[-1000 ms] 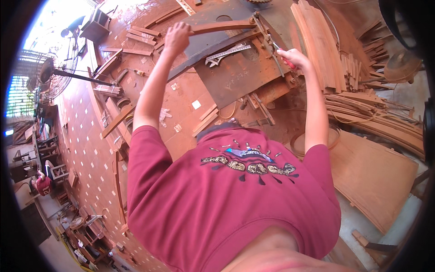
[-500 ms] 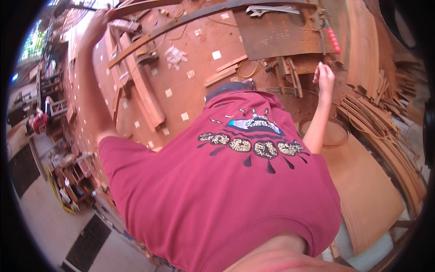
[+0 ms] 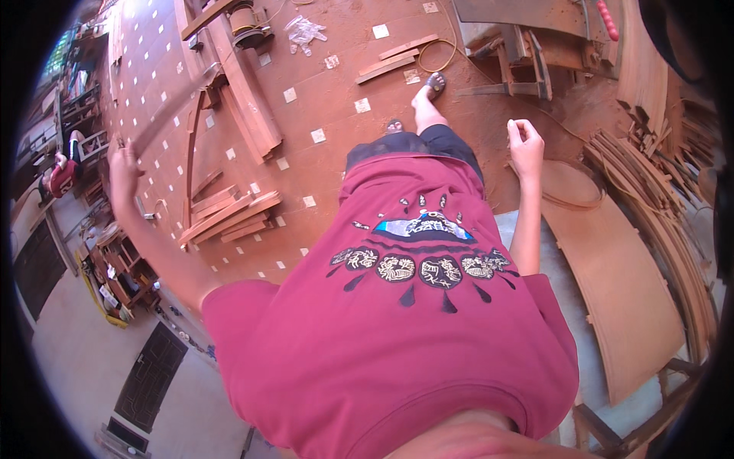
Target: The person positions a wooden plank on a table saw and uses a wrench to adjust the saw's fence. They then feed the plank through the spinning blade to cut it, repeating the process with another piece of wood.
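Wooden strip (image 3: pixel 170 112): brown, long and narrow; at left of view, slanting up and rightward from left hand, held clear above the floor; blurred. Overlapping dark parts beyond at its far end; cannot tell whether touching.
Left hand (image 3: pixel 125 167): clasped round near end of strip, at end of outstretched arm; too blurred to read exact finger placement.
Right hand (image 3: pixel 526 149): released and raised, loosely bent at the fingers, with fingertips close together; well apart from strip, nearest in view to thin hoop (image 3: pixel 562 183).
Long beams (image 3: pixel 248 111): lying on the floor, beyond and right of strip.
Short pieces (image 3: pixel 237 216): loosely piled below the beams, reddish brown.
Floor (image 3: pixel 321 99): reddish brown, set with small pale squares.
Crumpled glove (image 3: pixel 304 32): whitish, flat on floor near top edge.
Paired strips (image 3: pixel 388 66): side by side, just left of yellow loop (image 3: pixel 437 55).
Worktable (image 3: pixel 520 15): dark, cut off by top edge; red handle (image 3: pixel 607 21) near its right side.
Panel (image 3: pixel 619 291): broad, brown, below right hand's side of view; beside stacked slats (image 3: pixel 650 206).
Shirt (image 3: pixel 397 329): maroon, patterned, filling lower middle.
Co-worker (image 3: pixel 65 174): far left, small, in red top.
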Tool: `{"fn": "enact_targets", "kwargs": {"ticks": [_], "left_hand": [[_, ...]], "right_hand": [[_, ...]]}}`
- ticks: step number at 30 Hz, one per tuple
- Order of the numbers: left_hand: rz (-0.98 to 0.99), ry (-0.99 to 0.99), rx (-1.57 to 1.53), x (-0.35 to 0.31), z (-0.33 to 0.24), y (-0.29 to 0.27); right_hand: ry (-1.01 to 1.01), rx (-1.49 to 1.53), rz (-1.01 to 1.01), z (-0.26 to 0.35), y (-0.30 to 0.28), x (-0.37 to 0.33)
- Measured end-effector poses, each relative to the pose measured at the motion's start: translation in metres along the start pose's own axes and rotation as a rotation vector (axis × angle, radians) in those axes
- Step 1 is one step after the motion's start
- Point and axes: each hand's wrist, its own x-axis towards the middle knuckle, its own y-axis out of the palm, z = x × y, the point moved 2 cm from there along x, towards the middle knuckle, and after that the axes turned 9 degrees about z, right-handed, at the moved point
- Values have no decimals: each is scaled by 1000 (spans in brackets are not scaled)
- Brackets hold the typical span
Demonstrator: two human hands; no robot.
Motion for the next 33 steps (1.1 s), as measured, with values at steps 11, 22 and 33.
{"fn": "enact_targets", "kwargs": {"ticks": [11, 22, 33], "left_hand": [[681, 220, 596, 67, -59, 326], [294, 287, 203, 106, -275, 461], [467, 359, 234, 103, -308, 526]], "right_hand": [[260, -299, 180, -165, 32, -78], [565, 3, 34, -335, 39, -235], [665, 208, -7, -367, 110, -304]]}}
